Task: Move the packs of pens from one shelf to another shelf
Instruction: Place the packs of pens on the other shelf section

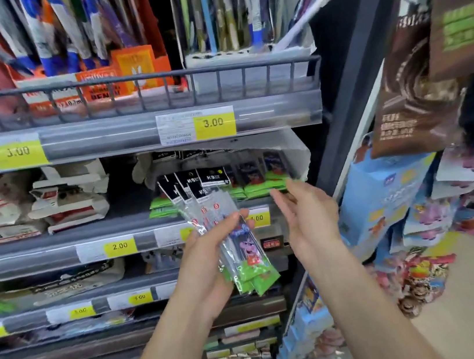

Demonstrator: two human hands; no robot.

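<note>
Pen packs [232, 241]: fanned bundle gripped in left hand [211, 262], in front of shelves, long axis tilted, black header cards up-left, green ends down-right. More pen packs in open carton [293, 153] on middle shelf [57, 253], directly above and behind bundle. Right hand [305, 218]: empty, fingers [281, 200] extended and loosely spread, tips near green ends of shelved packs [261, 186]; contact cannot be confirmed. Right hand nearer carton. Hands apart. Judgement: next pick falls to right hand.

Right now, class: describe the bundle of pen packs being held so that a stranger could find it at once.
Start at the grey shelves with yellow price tags. In front of the second shelf, the left hand grips a fan of pen packs. Unlike the packs on the shelf, these are off it, tilted, green ends down.
</note>
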